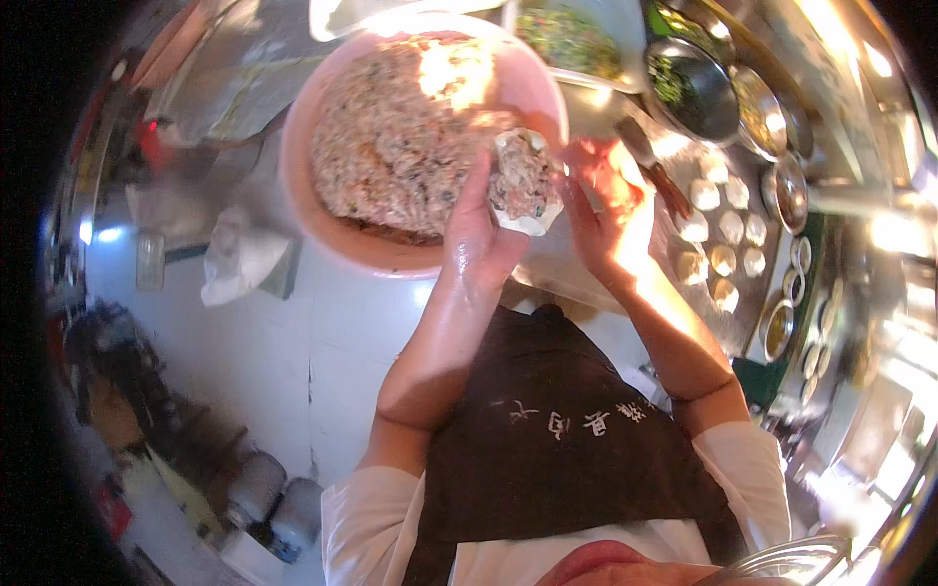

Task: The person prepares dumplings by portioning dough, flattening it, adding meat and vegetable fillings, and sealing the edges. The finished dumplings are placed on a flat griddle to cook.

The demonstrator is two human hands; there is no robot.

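Observation:
My left hand (pixel 476 227) holds a round dough wrapper (pixel 531 224), with the thumb along its left side. A mound of minced filling (pixel 522 179) sits on the wrapper, and pale dough shows around its edge. My right hand (pixel 604 198) is at the wrapper's right edge with its fingers bent. Glare and blur hide whether those fingers pinch the dough or hold anything. Behind and left of the wrapper is a large pink basin (pixel 293 168), holding a deep mass of minced filling (pixel 388 139) flecked with dark and green bits.
Several pale dough pieces (pixel 731 227) sit on the metal worktop at right, beside a wooden-handled tool (pixel 665 187). A dark metal bowl (pixel 703 95) with chopped greens stands farther back, near a tray (pixel 630 44) of chopped vegetables. A white bag (pixel 242 256) is at left.

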